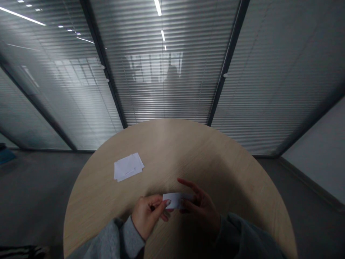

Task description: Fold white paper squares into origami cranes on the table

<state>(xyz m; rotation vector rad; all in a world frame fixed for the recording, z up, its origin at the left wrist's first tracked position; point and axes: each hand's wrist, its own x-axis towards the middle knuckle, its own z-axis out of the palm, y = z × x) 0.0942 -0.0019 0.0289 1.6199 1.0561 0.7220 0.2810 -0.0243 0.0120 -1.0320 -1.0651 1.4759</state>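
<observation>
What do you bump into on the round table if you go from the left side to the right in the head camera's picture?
White papers, then the left hand, then the right hand.

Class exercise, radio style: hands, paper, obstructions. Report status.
Left hand and right hand both gripping small white paper. Paper held above table. Loose sheets off to the left, not in the way.
</observation>
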